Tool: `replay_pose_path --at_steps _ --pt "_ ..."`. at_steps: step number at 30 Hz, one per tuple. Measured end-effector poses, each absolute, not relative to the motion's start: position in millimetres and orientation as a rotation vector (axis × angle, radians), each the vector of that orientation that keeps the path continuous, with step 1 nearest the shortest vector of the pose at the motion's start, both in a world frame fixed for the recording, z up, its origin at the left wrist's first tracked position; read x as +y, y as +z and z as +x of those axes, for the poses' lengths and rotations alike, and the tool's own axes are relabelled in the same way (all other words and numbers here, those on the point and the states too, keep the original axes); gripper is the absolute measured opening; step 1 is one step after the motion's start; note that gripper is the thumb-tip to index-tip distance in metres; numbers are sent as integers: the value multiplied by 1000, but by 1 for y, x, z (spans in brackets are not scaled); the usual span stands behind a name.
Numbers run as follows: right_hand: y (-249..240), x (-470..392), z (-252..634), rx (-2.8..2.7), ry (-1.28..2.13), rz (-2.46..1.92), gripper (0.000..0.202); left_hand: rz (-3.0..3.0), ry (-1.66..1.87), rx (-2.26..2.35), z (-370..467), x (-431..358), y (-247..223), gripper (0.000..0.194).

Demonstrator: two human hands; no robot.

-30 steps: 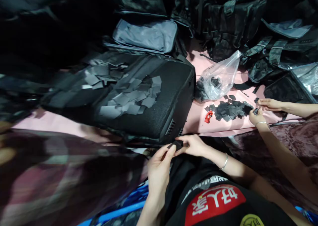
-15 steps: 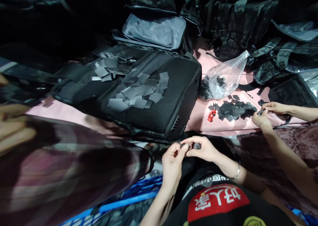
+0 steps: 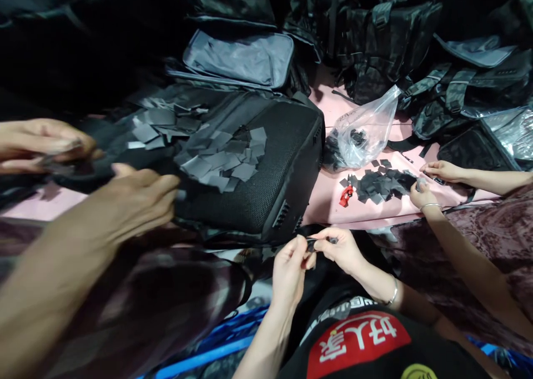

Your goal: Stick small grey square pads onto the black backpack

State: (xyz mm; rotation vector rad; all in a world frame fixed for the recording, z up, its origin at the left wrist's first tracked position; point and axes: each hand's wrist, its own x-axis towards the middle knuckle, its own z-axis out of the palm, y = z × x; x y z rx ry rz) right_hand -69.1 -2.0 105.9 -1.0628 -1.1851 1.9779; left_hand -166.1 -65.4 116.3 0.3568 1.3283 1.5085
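Low in front of my apron, my left hand is closed, with thumb and finger pinching a small dark piece. My right hand meets it from the right, its fingertips closed on the same piece. A bit of grey shows by the right hand's fingers, too small to name. Just beyond my hands lies a black mesh-backed backpack. On it are two heaps of small dark fabric-like squares, a nearer heap and a farther heap.
At the left, a co-worker's two hands reach over the backpack. Another person's hands work at the right by a pile of dark squares, red-handled snippers and a clear plastic bag on the pink tabletop.
The co-worker's hands on the left have come into view over the backpack. My fingers have shifted around the small dark piece. The whole view has moved slightly.
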Motion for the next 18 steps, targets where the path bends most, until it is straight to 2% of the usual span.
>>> replay_pose_path --at_steps 3,7,12,18 --pt "106 -1 -68 -1094 2007 -1058 24 534 1452 1442 -168 -70 114 37" --pt "114 0 -63 -1237 2014 -1019 23 773 1446 1610 -171 -75 115 35" --pt "123 7 -52 -1387 2229 -874 28 1119 1421 1874 -171 -79 130 31" --pt "126 13 -51 -1523 2174 -810 32 1003 1420 1614 -165 -84 126 30"
